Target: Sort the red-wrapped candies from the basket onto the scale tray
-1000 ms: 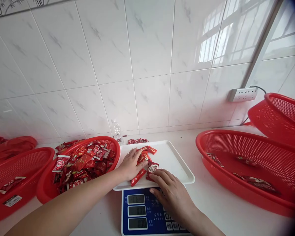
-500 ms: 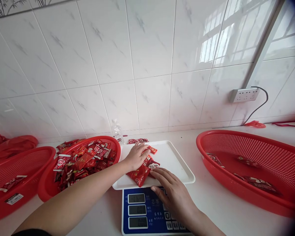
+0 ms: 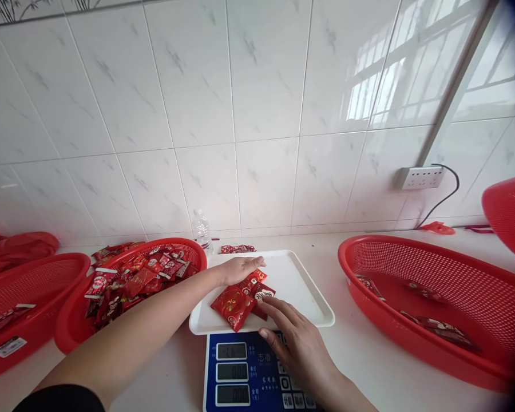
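Red packets (image 3: 234,306) lie in a small overlapping heap on the near left part of a white tray (image 3: 302,286). The biggest is glossy, with gold print; beside it is a darker packet (image 3: 264,293) with white lettering, then a smaller-looking orange-red packet (image 3: 258,276), partly covered.

Among the things around, the largest are red mesh baskets: the right basket (image 3: 395,335) has a few packets inside, the filled basket (image 3: 64,329) left of the tray is piled with them, and the far-left basket (image 3: 38,274) shows one. A weighing scale (image 3: 257,400), with a blue panel and three displays, is at the tray's near edge. The left hand (image 3: 242,270) covers the back of the heap, its forearm crossing in front of the filled basket; whether its grip is closed on anything I cannot tell. The right hand (image 3: 296,337) hides part of the scale's keys; its grip is loose, thumb apart from the fingers, fingertips at the darker packet's edge. Behind the tray stands a clear bottle (image 3: 201,229).

Glossy, grey-veined white tiles face the wall (image 3: 266,86), reflecting a barred window; below runs a white counter (image 3: 171,372). A power strip (image 3: 420,178) with a dark cable (image 3: 448,191) is on the wall at right.
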Available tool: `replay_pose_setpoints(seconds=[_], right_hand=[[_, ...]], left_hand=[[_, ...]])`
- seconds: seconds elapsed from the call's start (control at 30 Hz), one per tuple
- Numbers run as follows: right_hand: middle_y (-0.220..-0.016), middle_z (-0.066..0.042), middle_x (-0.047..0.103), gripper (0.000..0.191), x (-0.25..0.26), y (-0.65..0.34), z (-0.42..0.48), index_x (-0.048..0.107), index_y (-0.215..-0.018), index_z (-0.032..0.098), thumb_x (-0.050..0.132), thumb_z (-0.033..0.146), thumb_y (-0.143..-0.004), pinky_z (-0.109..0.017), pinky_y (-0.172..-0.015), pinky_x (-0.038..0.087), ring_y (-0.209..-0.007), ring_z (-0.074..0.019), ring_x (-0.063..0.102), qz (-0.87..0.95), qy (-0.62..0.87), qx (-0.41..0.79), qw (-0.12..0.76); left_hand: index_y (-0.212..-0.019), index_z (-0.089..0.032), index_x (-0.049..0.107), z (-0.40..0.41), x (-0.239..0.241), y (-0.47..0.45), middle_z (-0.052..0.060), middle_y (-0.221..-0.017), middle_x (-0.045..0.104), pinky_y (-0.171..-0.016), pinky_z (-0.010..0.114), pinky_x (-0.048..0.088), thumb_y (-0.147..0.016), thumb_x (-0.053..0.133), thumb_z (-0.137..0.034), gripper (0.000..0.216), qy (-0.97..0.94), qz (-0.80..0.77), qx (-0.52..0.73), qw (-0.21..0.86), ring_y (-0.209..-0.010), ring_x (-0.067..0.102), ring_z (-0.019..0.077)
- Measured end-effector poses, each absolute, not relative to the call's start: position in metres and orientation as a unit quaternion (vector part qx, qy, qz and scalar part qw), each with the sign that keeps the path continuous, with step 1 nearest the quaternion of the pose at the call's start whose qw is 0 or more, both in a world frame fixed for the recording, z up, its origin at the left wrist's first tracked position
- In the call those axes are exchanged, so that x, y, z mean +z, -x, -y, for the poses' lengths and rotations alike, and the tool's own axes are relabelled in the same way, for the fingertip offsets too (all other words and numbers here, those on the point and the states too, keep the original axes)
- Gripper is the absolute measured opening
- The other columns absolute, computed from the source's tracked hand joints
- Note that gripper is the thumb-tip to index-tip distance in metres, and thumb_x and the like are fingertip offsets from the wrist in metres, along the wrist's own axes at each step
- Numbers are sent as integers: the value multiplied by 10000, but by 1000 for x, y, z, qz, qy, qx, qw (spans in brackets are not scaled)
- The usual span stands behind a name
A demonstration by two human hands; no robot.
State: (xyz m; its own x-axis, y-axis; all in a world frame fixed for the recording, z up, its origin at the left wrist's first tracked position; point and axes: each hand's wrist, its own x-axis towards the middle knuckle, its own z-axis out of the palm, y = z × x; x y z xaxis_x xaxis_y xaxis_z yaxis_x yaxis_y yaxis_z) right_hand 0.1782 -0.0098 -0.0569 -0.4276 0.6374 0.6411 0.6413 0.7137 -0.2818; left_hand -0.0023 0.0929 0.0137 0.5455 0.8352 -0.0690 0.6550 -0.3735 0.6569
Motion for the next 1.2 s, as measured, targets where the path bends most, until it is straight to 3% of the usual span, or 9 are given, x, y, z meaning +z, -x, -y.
replay_pose_setpoints(seconds=[0.17,0.33,0.57,0.87,1.07,1.2], right_hand=[[-1196,-109,648,332,-59,-178,9,575,-1203,187,440,341,-942,-364,-845,564,-1070,-221,627,847,375,-19,376],[-1173,-96,664,310,-60,-177,8,594,-1179,192,475,329,-927,-385,-857,558,-1061,-228,631,856,369,-30,361],[-1171,-83,668,300,-60,-176,8,611,-1169,203,529,299,-897,-376,-862,553,-1063,-217,629,854,371,-45,361],[-1185,-96,659,315,-61,-175,7,595,-1192,204,496,311,-913,-388,-848,552,-1060,-228,627,861,374,-46,340],[-1190,-94,655,312,-61,-174,8,583,-1200,209,507,298,-911,-388,-856,548,-1071,-224,619,863,373,-39,338],[-1185,-101,655,306,-60,-174,8,596,-1186,217,529,282,-894,-383,-853,547,-1066,-225,622,863,374,-47,337]], left_hand=[[-1247,-198,547,-50,17,19,65,-1322,562,-1087,370,341,-946,273,-539,530,-798,-460,259,291,-1260,475,196],[-1317,-237,467,-2,-8,29,71,-1390,491,-1064,437,389,-917,487,-370,422,-834,-453,289,123,-1318,404,229],[-1211,-201,512,33,-42,42,78,-1172,622,-975,358,487,-897,490,-148,319,-781,-398,473,-90,-1175,542,192],[-1170,-205,574,34,-52,43,111,-1267,550,-996,497,442,-862,532,-215,311,-850,-347,352,-183,-1228,474,269],[-1027,-228,651,35,-48,42,106,-1278,541,-970,467,476,-878,501,-187,215,-872,-338,306,-179,-1220,486,259],[-1040,-228,655,35,-49,43,109,-1312,532,-947,457,496,-894,505,-271,214,-873,-355,278,-187,-1215,499,273]])
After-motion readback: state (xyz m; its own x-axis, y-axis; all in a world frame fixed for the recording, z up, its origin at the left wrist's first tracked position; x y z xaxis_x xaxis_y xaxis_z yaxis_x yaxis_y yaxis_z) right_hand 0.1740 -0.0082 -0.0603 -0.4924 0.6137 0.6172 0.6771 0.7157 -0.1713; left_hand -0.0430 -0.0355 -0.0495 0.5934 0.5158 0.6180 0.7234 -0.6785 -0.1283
